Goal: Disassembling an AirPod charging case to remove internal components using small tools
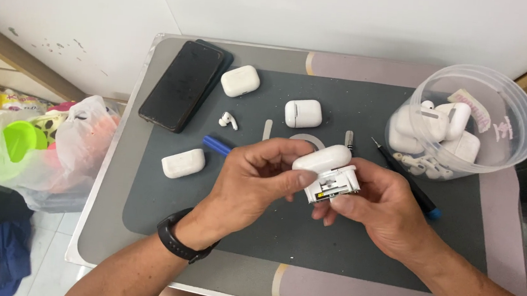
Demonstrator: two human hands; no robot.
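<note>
Earbud case (328,169), innards exposed, is pinched between left hand (254,179) and right hand (379,206) above the worktop (143,220); separating shell seems next, needing steady pull.

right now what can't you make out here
Head view only:
- Underside of the white case: covered by the left hand and right hand.
- Its exposed inner parts: too small.
- Blue tool: partly behind the left hand.
- Pieces in the clear tub: piled, blurred by its wall.

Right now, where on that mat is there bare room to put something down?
The dark mat is bare along its near edge, below both hands. Another free patch lies between the centre earbud case and the plastic tub. The far-left side is crowded: phone, cases, loose earbud.
</note>
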